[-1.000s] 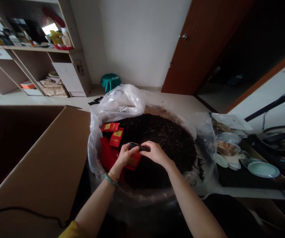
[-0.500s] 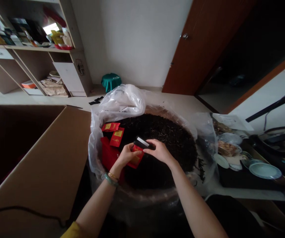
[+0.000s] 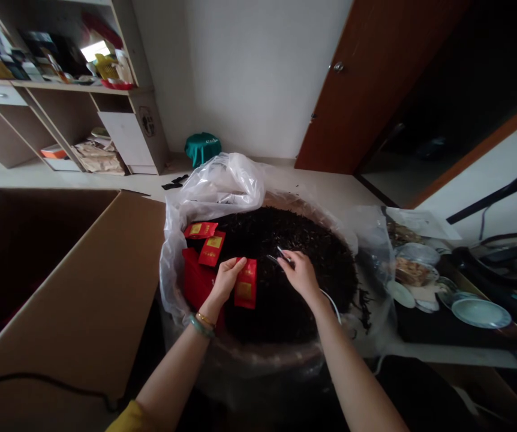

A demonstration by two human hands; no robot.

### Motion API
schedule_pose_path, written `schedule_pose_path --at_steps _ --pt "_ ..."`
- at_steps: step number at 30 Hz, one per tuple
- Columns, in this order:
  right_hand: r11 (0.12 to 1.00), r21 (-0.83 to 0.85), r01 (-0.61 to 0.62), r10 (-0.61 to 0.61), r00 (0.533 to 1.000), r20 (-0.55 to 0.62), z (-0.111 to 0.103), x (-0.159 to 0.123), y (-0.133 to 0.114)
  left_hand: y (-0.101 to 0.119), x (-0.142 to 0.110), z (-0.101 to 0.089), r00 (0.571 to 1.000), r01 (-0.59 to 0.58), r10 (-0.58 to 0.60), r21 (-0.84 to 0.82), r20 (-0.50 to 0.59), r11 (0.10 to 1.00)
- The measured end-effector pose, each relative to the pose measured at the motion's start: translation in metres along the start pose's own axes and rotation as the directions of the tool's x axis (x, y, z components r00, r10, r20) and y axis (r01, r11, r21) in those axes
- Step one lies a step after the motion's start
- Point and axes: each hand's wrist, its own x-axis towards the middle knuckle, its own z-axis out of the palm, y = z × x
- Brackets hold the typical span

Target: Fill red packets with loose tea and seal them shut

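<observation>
My left hand [image 3: 226, 279] pinches a small red packet [image 3: 245, 285] with a yellow label by its upper left edge, over dark loose tea leaves [image 3: 280, 231]. Closed round a small hand-held bag sealer [image 3: 280, 255], my right hand [image 3: 301, 273] is a little to the right of the packet and apart from it. The sealer's two thin jaws stick out to the left, spread; its body is mostly hidden by my fingers. Two more red packets [image 3: 211, 248] and a larger red bag [image 3: 194, 279] lie on the left side of the leaves.
A clear plastic liner [image 3: 222, 180] surrounds the round tub of leaves. A white cord [image 3: 333, 305] shows beside my right forearm. To the left stands a big open cardboard box [image 3: 83, 282]. Dishes, including a pale plate [image 3: 481, 311], sit on the right, near a black fan stand.
The bag sealer has come off the packet's top edge, moving right with my right hand. The packet now hangs upright in my left hand, fully in view.
</observation>
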Motion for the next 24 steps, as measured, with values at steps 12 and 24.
schedule_pose_path --at_steps 12,24 --pt "0.821 0.537 -0.194 0.153 0.981 0.121 0.018 0.002 -0.047 -0.002 0.006 -0.006 0.988 0.149 -0.15 0.029 0.027 0.988" --pt "0.4 0.843 -0.358 0.096 0.932 0.35 0.06 0.051 -0.087 -0.009 0.005 0.0 0.962 0.179 -0.239 0.355 0.133 0.918"
